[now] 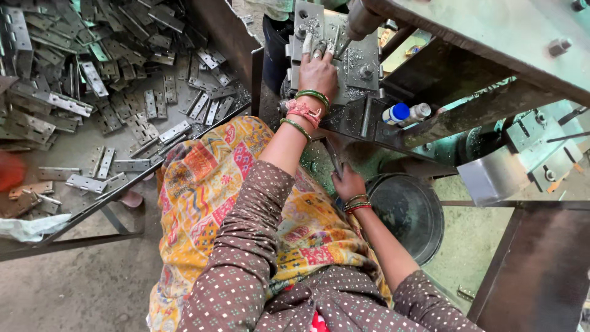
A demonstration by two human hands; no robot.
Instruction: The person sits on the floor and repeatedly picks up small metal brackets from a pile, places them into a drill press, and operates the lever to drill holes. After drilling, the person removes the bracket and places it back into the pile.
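Note:
My left hand (pixel 318 71), with green and red bangles at the wrist, reaches up onto the grey bolted fixture plate (pixel 362 64) of a press machine. Its fingertips pinch a small metal piece (pixel 319 48) right beside the machine's round spindle (pixel 359 21). Lower down, my right hand (pixel 348 183) is closed around a thin dark metal lever (pixel 334 158) that sticks up from under the machine. This hand sits just left of a black bucket (pixel 409 212). A yellow patterned cloth (pixel 209 184) covers my lap.
A large heap of grey hinge plates (pixel 110 80) fills a metal tray (pixel 92 206) at the left. A blue-capped bottle (pixel 395 114) and a white-capped one (pixel 419 112) lie on the machine frame. A bent steel chute (pixel 501 175) stands at the right.

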